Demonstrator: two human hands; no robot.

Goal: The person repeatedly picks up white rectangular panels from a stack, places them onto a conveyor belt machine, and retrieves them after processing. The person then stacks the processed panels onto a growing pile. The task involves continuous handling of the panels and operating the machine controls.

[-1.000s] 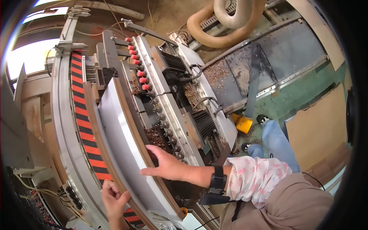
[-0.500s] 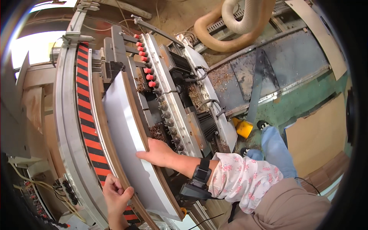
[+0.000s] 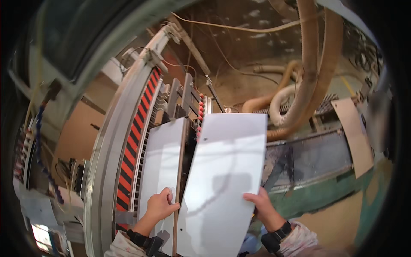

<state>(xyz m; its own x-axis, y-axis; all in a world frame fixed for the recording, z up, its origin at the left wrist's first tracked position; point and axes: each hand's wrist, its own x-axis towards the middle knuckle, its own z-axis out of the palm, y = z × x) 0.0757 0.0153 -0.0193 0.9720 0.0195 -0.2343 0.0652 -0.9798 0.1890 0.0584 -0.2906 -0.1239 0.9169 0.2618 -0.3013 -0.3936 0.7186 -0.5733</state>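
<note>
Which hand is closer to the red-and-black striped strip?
Left. The left hand is a little right of the striped strip; the right hand is farther right, at the outer edge of the right-hand panel.

Left hand point(image 3: 162, 206) sitting low, left of frame centre, fingers lying curled in a loose fist, thumb pointing right, forearm point(image 3: 144, 224) slanting up from the lower edge; right hand point(image 3: 264, 205) resting right of centre, thumb stretching leftward, wrist point(image 3: 275, 222) slanting lower right.
</note>
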